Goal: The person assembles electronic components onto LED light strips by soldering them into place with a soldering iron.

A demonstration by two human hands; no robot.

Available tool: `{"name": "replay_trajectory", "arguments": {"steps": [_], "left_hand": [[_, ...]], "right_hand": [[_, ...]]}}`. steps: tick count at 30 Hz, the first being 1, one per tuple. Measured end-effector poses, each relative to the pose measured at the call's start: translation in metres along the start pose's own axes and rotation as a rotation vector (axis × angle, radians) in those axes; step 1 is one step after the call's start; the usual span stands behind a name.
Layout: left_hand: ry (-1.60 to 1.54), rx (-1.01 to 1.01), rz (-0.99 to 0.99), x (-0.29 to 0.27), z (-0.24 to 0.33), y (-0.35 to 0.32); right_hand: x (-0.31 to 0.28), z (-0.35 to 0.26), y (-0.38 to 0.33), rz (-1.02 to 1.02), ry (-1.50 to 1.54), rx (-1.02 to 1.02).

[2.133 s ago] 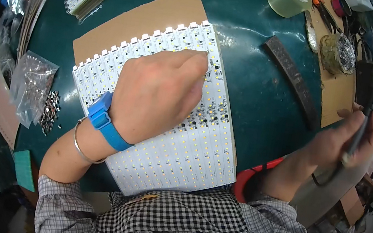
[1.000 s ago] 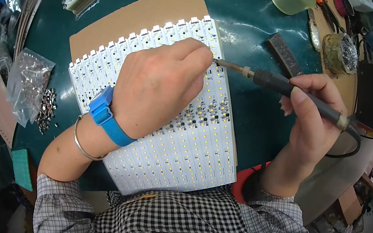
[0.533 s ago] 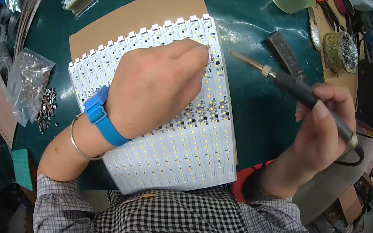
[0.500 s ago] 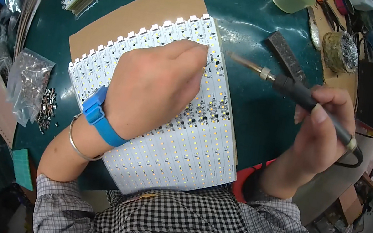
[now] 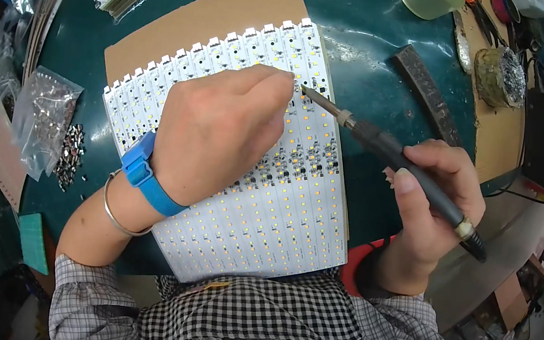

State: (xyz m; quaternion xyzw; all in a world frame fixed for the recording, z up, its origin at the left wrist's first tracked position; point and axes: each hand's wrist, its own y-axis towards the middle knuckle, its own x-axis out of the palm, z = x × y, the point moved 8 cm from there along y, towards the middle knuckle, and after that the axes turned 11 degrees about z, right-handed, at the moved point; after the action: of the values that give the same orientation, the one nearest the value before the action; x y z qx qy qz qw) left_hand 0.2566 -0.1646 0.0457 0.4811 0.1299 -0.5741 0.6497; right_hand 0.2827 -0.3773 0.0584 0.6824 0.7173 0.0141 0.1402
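While the left hand (image 5: 218, 130) lies knuckles-up, fingers curled and pressed onto the white panel of LED strip boards (image 5: 258, 217), fingertip at the upper right rows, the right hand (image 5: 431, 208) grips a dark-handled soldering iron (image 5: 393, 156) pen-style. Iron's long axis runs lower right to upper left, metal tip pointing at the left fingertip, just beside it. Panel sits on brown cardboard (image 5: 202, 22) over the dark green tabletop (image 5: 370, 30).
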Motion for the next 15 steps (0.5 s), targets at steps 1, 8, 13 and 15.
{"name": "replay_trajectory", "arguments": {"steps": [1,8,13,15], "left_hand": [[-0.009,0.008,0.021,0.0001,-0.0006,-0.0004],[-0.011,-0.047,-0.047,0.0001,-0.0010,0.0015],[-0.018,-0.055,-0.037,0.0002,-0.0009,0.0025],[-0.020,-0.054,-0.038,0.0012,-0.0012,0.0024]], "right_hand": [[0.0004,0.0015,-0.0013,0.006,-0.009,0.010],[0.0054,0.0012,-0.0030,0.001,-0.021,-0.002],[0.0043,-0.0004,-0.0029,0.003,-0.026,-0.045],[0.0043,0.0014,-0.0030,0.002,-0.035,-0.033]]}}
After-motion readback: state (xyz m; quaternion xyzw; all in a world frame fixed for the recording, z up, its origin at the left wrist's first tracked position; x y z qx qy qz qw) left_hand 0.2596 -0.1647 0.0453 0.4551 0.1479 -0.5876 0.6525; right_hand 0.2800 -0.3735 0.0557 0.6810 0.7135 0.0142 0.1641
